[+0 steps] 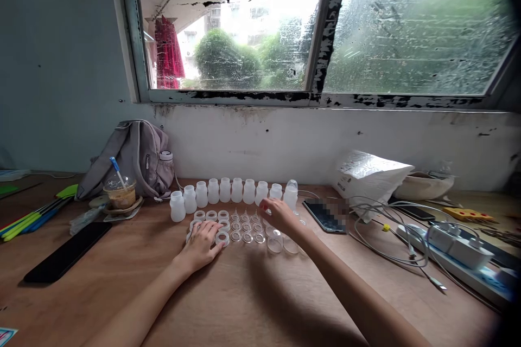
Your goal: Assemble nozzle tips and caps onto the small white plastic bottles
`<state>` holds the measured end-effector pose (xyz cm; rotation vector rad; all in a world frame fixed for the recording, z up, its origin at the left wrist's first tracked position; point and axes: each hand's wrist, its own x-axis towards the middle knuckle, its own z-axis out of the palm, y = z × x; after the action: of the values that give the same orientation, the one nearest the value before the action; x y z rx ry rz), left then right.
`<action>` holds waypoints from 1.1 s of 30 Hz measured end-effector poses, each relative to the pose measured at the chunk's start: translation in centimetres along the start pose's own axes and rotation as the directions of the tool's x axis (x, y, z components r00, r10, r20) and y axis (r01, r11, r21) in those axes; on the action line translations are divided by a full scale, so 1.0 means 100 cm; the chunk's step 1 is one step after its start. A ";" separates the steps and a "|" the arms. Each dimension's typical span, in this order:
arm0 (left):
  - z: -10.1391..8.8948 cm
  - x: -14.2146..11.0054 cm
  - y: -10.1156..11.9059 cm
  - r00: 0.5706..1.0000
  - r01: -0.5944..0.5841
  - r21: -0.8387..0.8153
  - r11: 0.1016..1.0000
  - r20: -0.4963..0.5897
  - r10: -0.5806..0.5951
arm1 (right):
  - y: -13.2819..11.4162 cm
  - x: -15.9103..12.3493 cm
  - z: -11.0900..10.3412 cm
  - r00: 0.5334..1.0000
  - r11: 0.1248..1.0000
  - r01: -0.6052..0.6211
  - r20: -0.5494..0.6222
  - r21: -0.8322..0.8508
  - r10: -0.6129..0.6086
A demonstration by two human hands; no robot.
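Observation:
My left hand [201, 244] lies with its fingers stretched out over white screw rings [222, 238], partly hiding them. My right hand [279, 216] is above the clear silicone teats [246, 237], which stand in rows beside the rings. Its fingers are curled together, and whatever may be between them is too small to make out. Behind both hands, several frosted white baby bottles [225, 190] stand upright in a curved row. The rightmost bottle [290, 195] wears a clear domed cap. Under my right wrist lie clear round caps [274, 244], some of them hidden by the arm.
A phone [325, 214] lies right of the bottles, near a white bag [366, 179], tangled cables and a power strip [451, 255]. At left are a black slab-like object [67, 252], a drink cup [120, 192], pens [38, 217] and a grey backpack [134, 157].

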<state>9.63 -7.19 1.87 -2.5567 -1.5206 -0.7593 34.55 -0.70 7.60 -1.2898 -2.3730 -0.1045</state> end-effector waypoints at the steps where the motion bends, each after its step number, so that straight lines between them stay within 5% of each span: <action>1: 0.000 0.000 0.000 1.000 0.002 -0.002 1.000 0.003 -0.002 | 0.005 0.002 -0.004 0.998 1.000 -0.014 -0.060 -0.007 0.013; 7: 0.007 -0.005 0.001 0.998 0.034 0.022 0.999 0.061 -0.036 | 0.054 0.004 -0.010 0.904 0.971 -0.234 -0.375 -0.038 0.204; 11: 0.012 -0.010 0.003 0.992 0.041 0.026 0.999 0.119 -0.043 | 0.090 0.001 -0.003 0.862 0.937 -0.349 -0.402 -0.030 0.308; 17: 0.014 -0.010 0.006 0.992 0.017 -0.007 1.000 0.128 -0.016 | 0.115 0.000 0.002 0.891 0.933 -0.359 -0.289 0.022 0.349; 26: -0.004 -0.003 0.024 0.993 -0.012 -0.081 0.997 -0.116 0.003 | 0.106 -0.001 -0.008 0.830 0.916 -0.337 -0.391 0.217 0.398; 30: -0.009 -0.003 0.028 0.976 -0.030 -0.131 0.991 -0.218 0.001 | 0.080 0.004 -0.032 0.750 0.951 -0.243 -0.585 0.192 0.309; 33: -0.009 -0.004 0.030 0.970 -0.024 -0.182 0.983 -0.241 -0.021 | 0.047 0.005 -0.057 0.715 0.938 -0.191 -0.615 0.288 0.334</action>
<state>11.60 -9.32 3.03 -2.4715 -1.4318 -1.2144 40.07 0.79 12.30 -1.2186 -1.5363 -0.1868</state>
